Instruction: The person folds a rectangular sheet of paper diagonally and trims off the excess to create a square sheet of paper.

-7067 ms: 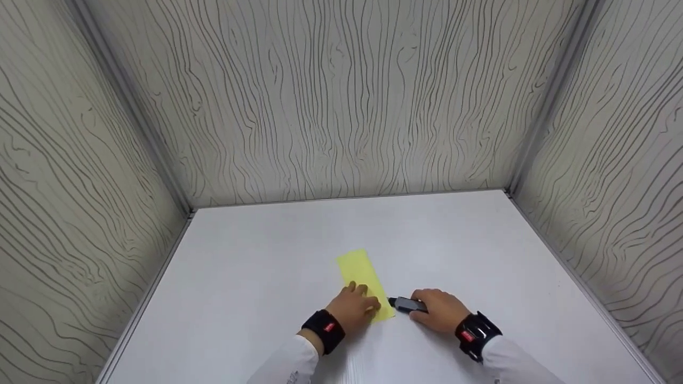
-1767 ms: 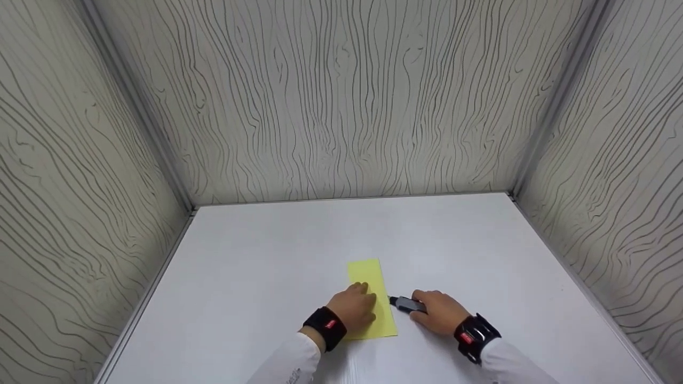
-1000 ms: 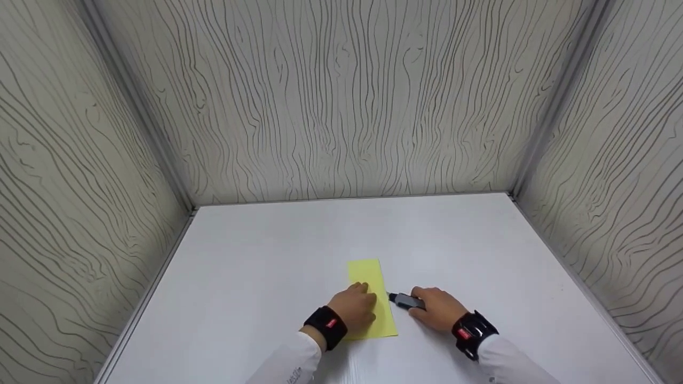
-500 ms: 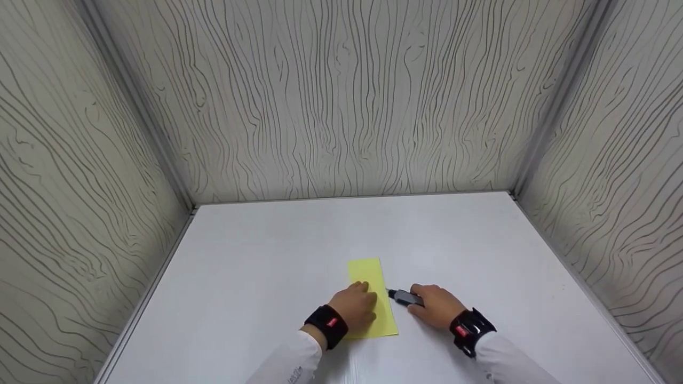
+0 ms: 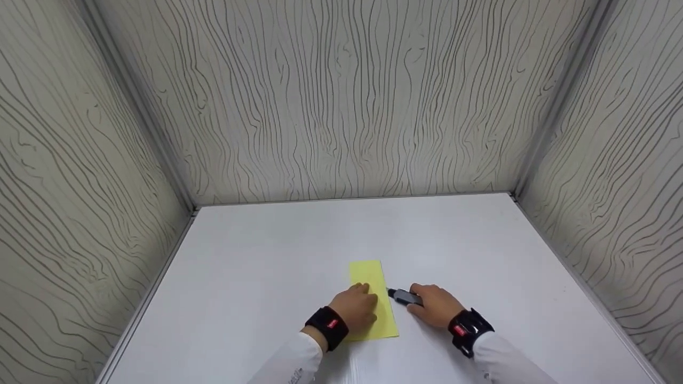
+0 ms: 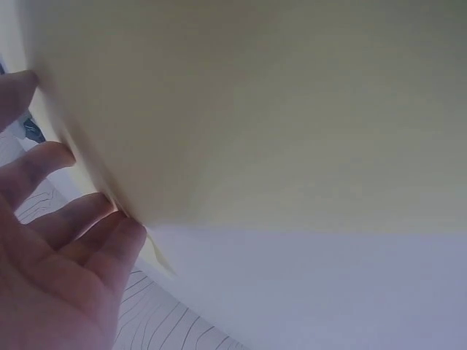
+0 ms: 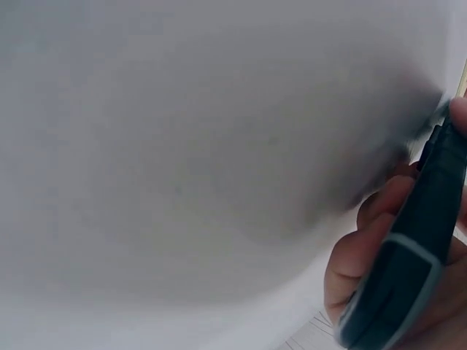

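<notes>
A strip of yellow paper (image 5: 367,272) lies on the white table, its long side pointing away from me. My left hand (image 5: 354,309) presses it down with the fingertips; in the left wrist view the fingers (image 6: 87,219) rest along the paper (image 6: 277,124) and cover part of it. Gripped in my right hand (image 5: 436,306) is a grey and black utility knife (image 5: 408,296), its tip right at the paper's right edge. The right wrist view shows the curled fingers (image 7: 354,270) around the dark knife handle (image 7: 408,270); the blade end is blurred there.
White table (image 5: 256,256) surrounds the paper. Walls with a wood-grain pattern (image 5: 331,106) close off the back and both sides, with grey metal rails at the corners and edges. Both wrists wear black bands (image 5: 326,328).
Since the earliest frame the paper has turned from slanted to nearly straight, and the left hand has shifted on it. Lately the knife has slid slightly away from me along the paper's right edge.
</notes>
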Demonstrator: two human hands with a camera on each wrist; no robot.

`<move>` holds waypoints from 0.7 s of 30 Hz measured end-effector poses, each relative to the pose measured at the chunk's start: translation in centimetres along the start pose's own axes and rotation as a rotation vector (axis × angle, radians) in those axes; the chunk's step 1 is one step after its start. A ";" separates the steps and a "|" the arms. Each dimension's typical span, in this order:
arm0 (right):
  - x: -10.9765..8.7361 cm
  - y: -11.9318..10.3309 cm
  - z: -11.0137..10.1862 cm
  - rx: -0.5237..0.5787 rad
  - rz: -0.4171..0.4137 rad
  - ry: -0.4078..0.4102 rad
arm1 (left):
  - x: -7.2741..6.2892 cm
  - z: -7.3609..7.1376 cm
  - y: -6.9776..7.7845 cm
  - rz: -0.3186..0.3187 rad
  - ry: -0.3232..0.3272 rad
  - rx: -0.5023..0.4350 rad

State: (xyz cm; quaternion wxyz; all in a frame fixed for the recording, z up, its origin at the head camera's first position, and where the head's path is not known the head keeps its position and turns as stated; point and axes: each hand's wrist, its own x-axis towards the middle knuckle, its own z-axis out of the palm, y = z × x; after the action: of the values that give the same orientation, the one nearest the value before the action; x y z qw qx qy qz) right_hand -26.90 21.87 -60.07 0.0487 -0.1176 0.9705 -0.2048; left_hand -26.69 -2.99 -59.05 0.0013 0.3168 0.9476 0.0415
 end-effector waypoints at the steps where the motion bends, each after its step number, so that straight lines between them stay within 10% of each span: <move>1: 0.0 0.0 0.0 0.000 -0.001 0.000 | 0.0 0.0 0.0 0.001 0.000 0.001; 21: 0.8 0.0 0.1 -0.002 0.009 0.003 | 0.6 1.1 -0.4 0.007 -0.007 0.021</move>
State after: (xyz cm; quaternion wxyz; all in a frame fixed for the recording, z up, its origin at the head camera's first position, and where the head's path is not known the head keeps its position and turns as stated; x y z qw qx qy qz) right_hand -27.65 21.60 -60.23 0.0481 -0.1129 0.9713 -0.2038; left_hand -27.35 -2.89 -60.18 0.0010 0.3203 0.9468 0.0303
